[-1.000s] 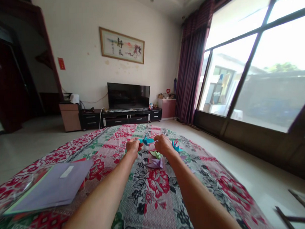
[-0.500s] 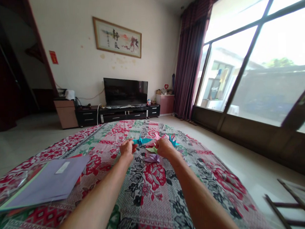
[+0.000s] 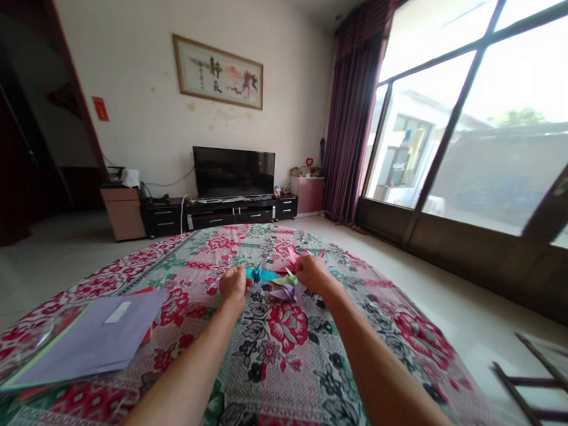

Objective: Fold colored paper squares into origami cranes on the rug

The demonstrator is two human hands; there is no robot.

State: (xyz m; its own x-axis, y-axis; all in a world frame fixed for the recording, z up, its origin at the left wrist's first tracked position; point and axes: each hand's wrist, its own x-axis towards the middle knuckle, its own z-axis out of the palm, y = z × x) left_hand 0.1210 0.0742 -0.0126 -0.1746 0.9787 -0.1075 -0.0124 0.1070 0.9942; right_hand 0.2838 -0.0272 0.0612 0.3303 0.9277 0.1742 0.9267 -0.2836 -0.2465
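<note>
My left hand (image 3: 234, 284) pinches the left end of a blue folded paper crane (image 3: 257, 274) just above the cloth. To its right a light green paper crane (image 3: 287, 279) and a purple paper crane (image 3: 287, 293) sit close together. My right hand (image 3: 313, 273) is closed beside the green crane, fingers bent downward; whatever its fingertips grip is hidden. Pink folded paper (image 3: 292, 257) sticks out behind that hand, which covers part of the group of cranes.
A flowered cloth (image 3: 262, 375) covers the round table. On the left lie a stack of coloured paper sheets (image 3: 92, 334), purple on top, and clear plastic wrap (image 3: 37, 336). Beyond the table stands a television (image 3: 235, 171). A dark-framed stool (image 3: 536, 378) is at lower right.
My left hand has shifted slightly left and down with the blue crane. My right hand has moved a little right, uncovering more of the green crane and hiding the blue paper behind it.
</note>
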